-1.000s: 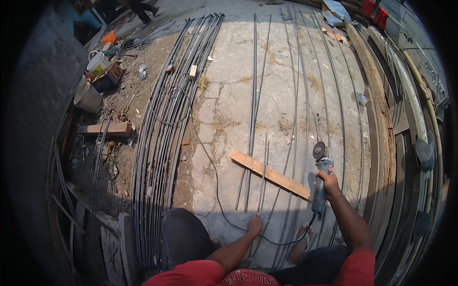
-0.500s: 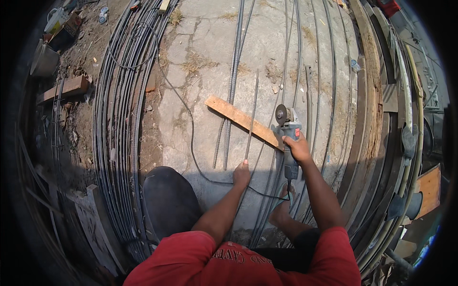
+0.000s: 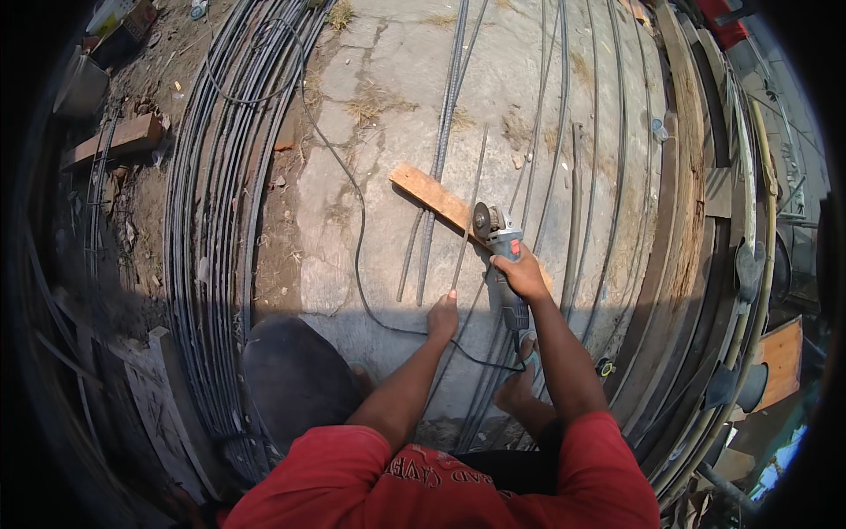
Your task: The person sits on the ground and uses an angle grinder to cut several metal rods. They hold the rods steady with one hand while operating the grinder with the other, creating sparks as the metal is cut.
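My left hand is closed around a thin rebar rod that lies across a wooden plank on the concrete. My right hand grips a grey angle grinder with a red switch. Its disc is upright at the rod where it crosses the plank; whether they touch I cannot tell. A black cord curves from the grinder's rear leftward and up over the concrete.
Bundled rebar lies on the left, with loose rods across the concrete. Timber boards and poles line the right side. A brick-coloured block and buckets sit at far left. My knee is low left.
My view has tilted downward since a second ago. My right hand has brought the grinder leftward to the rod on the plank, while my left hand stays on the rod.
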Motion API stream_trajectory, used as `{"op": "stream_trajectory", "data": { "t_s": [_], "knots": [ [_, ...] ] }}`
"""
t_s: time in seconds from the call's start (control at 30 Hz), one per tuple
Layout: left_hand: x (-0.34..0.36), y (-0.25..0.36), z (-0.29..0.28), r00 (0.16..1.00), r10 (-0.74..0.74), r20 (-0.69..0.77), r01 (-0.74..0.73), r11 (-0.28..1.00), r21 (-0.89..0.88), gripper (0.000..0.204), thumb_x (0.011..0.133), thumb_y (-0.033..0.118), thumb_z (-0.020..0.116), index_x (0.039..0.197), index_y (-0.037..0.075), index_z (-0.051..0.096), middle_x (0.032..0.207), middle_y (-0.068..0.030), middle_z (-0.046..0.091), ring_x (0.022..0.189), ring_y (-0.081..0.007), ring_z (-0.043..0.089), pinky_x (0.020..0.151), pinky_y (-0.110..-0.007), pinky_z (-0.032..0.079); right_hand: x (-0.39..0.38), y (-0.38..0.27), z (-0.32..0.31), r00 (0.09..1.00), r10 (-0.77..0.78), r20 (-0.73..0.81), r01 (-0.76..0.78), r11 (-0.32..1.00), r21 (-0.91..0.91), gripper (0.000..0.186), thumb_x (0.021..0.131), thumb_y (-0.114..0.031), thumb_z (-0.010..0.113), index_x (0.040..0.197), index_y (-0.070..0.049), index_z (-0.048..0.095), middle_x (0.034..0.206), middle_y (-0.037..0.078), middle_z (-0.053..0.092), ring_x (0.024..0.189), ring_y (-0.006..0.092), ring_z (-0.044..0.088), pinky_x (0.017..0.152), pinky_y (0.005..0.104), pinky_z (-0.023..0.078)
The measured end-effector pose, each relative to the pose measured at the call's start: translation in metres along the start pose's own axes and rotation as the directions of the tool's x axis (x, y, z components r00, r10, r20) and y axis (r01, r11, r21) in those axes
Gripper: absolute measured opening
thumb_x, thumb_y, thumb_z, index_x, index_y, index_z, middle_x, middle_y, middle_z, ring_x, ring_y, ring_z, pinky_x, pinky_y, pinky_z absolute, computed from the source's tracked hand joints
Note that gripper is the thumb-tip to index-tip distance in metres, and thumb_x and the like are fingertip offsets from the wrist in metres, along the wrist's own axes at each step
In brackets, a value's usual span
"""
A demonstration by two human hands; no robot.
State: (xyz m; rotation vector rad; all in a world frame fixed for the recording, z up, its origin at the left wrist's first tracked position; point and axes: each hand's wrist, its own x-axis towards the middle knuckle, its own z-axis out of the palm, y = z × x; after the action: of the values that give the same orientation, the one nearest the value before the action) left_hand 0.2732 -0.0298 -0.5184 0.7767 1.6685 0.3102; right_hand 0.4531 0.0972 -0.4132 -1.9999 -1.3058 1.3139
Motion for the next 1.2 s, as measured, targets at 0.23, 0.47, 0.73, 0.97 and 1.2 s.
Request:
{"op": "stream_trajectory", "data": {
  "t_s": [0.23, 0.47, 0.73, 0.97, 1.2],
  "knots": [
    [0.000, -0.002, 0.002, 0.996, 0.077, -0.050, -0.077, 0.997, 0.002, 0.067, 0.107, 0.060, 0.033, 0.120, 0.004, 0.067, 0.117, -0.0302, 0.067, 0.117, -0.0499, 0.060, 0.098, -0.055, 0.046, 0.001, -0.017, 0.005, 0.998, -0.038, -0.049, 0.031, 0.990, -0.135, 0.052, 0.079, -0.033, 0.082, 0.112, 0.003, 0.064, 0.103, 0.022, 0.073, 0.097, 0.0336, 0.071, 0.087, 0.0418, 0.054],
    [-0.004, 0.006, -0.005, 0.999, 0.008, 0.039, -0.009, 1.000, 0.020, 0.064, 0.108, 0.058, 0.034, 0.134, 0.008, 0.065, 0.129, -0.0276, 0.065, 0.127, -0.0461, 0.058, 0.105, -0.052, 0.045, 0.001, -0.025, 0.001, 0.997, -0.026, -0.068, 0.014, 0.984, -0.178, 0.055, 0.078, -0.035, 0.082, 0.112, 0.003, 0.063, 0.105, 0.024, 0.073, 0.100, 0.0366, 0.071, 0.088, 0.0434, 0.054],
    [0.000, 0.011, -0.003, 0.996, 0.090, 0.027, -0.086, 0.989, -0.124, 0.059, 0.108, 0.054, 0.038, 0.102, 0.005, 0.070, 0.101, -0.0236, 0.070, 0.103, -0.0430, 0.066, 0.090, -0.051, 0.048, 0.003, -0.017, -0.001, 0.997, -0.010, -0.072, -0.002, 0.987, -0.161, 0.052, 0.079, -0.033, 0.082, 0.112, 0.003, 0.065, 0.105, 0.022, 0.073, 0.100, 0.0332, 0.072, 0.089, 0.0419, 0.054],
    [0.016, -0.004, -0.007, 0.991, 0.119, -0.053, -0.125, 0.984, -0.127, 0.058, 0.107, 0.054, 0.039, 0.095, 0.004, 0.066, 0.089, -0.0216, 0.067, 0.090, -0.0409, 0.065, 0.083, -0.050, 0.047, -0.003, -0.014, 0.009, 0.998, 0.014, -0.065, -0.024, 0.988, -0.152, 0.055, 0.080, -0.035, 0.082, 0.116, 0.002, 0.065, 0.106, 0.021, 0.073, 0.101, 0.0338, 0.071, 0.091, 0.0410, 0.054],
    [0.017, 0.000, -0.004, 0.991, 0.122, -0.050, -0.129, 0.980, -0.153, 0.056, 0.108, 0.052, 0.039, 0.101, 0.004, 0.067, 0.091, -0.0220, 0.067, 0.092, -0.0408, 0.064, 0.084, -0.049, 0.048, 0.004, -0.013, 0.017, 0.997, -0.027, -0.070, 0.019, 0.993, -0.115, 0.055, 0.079, -0.036, 0.082, 0.114, 0.003, 0.064, 0.106, 0.022, 0.073, 0.101, 0.0349, 0.071, 0.090, 0.0417, 0.053]
  ]
}}
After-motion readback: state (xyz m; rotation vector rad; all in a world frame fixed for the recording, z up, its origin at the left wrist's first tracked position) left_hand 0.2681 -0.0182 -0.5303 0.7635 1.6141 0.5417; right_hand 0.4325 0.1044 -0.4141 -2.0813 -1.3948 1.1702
